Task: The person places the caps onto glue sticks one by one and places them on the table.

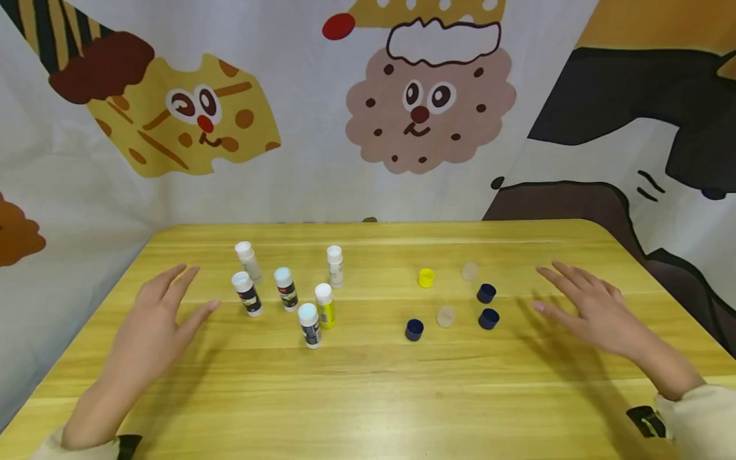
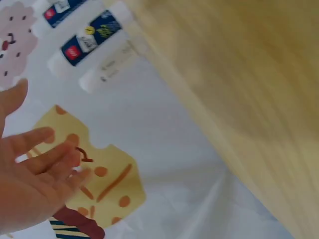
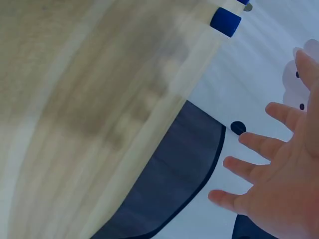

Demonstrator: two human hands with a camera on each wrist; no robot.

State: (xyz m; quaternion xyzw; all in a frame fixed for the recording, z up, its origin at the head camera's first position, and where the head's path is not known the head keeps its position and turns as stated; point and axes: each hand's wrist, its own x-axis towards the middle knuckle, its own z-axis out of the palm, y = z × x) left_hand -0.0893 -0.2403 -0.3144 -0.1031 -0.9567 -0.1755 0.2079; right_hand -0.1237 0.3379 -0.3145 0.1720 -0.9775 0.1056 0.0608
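Several uncapped glue sticks stand upright on the left half of the table: dark-labelled ones such as the front glue stick [image 1: 310, 327], a yellow-labelled glue stick [image 1: 324, 308] and white ones like the back glue stick [image 1: 335, 268]. Over the table to their left hovers my left hand [image 1: 155, 319], fingers spread and holding nothing; the dark-labelled glue stick [image 1: 248, 295] is among the nearest. On the right half lie loose caps: a yellow cap [image 1: 425, 278], two translucent caps [image 1: 446, 317] and three navy caps [image 1: 489, 319]. My right hand [image 1: 592, 313], fingers extended, hovers empty to their right.
The wooden table [image 1: 368, 396] has a rounded far right corner. Behind it hangs a white cloth [image 1: 310, 128] printed with cartoon food figures. Pale sleeves with black straps show at both wrists, and both hands cast shadows on the wood.
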